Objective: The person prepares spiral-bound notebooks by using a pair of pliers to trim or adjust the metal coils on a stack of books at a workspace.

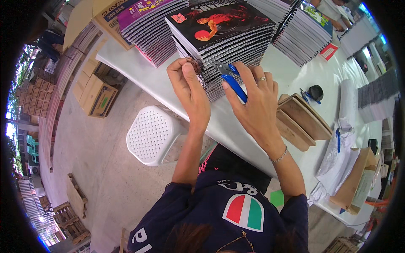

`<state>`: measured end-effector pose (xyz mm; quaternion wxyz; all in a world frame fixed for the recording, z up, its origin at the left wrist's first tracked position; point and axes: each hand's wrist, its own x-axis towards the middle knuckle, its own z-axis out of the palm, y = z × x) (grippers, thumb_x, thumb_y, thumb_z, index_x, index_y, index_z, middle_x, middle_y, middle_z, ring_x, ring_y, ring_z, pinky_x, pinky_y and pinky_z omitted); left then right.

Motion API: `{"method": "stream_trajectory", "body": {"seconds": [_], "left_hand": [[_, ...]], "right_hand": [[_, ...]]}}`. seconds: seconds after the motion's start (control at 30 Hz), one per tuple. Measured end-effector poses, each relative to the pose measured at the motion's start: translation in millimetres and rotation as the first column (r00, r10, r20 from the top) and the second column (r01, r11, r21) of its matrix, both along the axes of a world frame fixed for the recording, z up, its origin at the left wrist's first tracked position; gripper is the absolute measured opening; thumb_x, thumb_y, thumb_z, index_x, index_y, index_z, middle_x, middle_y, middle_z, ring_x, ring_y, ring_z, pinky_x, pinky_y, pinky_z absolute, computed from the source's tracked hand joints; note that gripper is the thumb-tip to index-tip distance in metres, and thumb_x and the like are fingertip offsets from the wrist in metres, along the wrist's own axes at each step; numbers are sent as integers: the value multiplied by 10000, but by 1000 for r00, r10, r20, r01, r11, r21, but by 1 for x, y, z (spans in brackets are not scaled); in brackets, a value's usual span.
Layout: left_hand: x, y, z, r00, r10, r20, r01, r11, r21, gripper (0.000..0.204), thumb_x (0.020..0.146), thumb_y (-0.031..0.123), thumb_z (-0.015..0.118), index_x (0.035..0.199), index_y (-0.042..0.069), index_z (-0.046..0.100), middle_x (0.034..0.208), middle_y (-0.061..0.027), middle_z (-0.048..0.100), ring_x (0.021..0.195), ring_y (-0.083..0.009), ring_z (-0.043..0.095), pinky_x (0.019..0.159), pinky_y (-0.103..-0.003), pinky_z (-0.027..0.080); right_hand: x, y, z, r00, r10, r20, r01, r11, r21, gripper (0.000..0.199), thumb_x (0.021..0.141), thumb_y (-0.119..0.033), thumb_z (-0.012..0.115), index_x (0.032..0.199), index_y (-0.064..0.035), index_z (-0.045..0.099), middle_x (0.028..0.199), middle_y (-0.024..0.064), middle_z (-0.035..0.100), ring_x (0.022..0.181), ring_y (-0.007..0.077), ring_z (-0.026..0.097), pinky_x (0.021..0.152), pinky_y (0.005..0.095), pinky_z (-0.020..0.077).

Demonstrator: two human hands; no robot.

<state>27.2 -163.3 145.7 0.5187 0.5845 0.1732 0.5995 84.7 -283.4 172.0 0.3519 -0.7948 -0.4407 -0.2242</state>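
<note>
A tall stack of spiral-bound notebooks [236, 46] with black covers stands on the white table, its wire-bound edges toward me. My right hand [255, 101] grips a pair of cutting pliers [235, 87] with blue handles, one on each side of the fingers. The grey jaws point at the bound edges near the stack's left corner. At that same corner is my left hand [190, 90], thumb up and fingers curled in. A dark, wiry bit shows by its fingertips, too small to name.
Further notebook stacks [154, 31] flank this one. Wooden blocks [301, 120], a second blue-handled tool [304, 96] and a black roll [315, 92] lie to the right, before an open cardboard box [356, 181]. A white stool [152, 135] stands left of me. Another person [333, 12] is at the far right.
</note>
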Motion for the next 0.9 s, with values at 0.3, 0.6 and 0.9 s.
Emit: {"method": "stream_trajectory", "body": {"seconds": [0.3, 0.6, 0.9], "left_hand": [[2, 0, 6, 998, -31, 47, 34, 997, -66, 284, 1119, 238, 378, 1223, -4, 487, 1015, -79, 522, 925, -142, 488, 871, -293, 424], [6, 3, -13, 983, 123, -139, -86, 966, 245, 286, 1093, 211, 438, 1218, -36, 507, 1086, -116, 512, 945, -184, 503, 891, -331, 433], [0, -3, -4, 993, 26, -118, -20, 999, 49, 297, 1106, 259, 437, 1185, -24, 486, 1038, -82, 513, 891, -133, 468, 821, -297, 418]], "right_hand": [[-2, 10, 0, 1000, 27, -7, -27, 1000, -4, 426, 840, -321, 768, 1194, -108, 665, 1013, 103, 587, 927, 288, 551, 784, 430, 397], [1, 10, 1, 987, 82, -135, -88, 995, -37, 343, 857, -296, 757, 1121, -97, 665, 917, 79, 627, 792, 264, 609, 666, 395, 469], [-3, 3, -2, 1000, 15, -3, -15, 1000, 16, 359, 852, -309, 757, 1142, -117, 670, 963, 93, 604, 857, 278, 589, 734, 414, 452]]}}
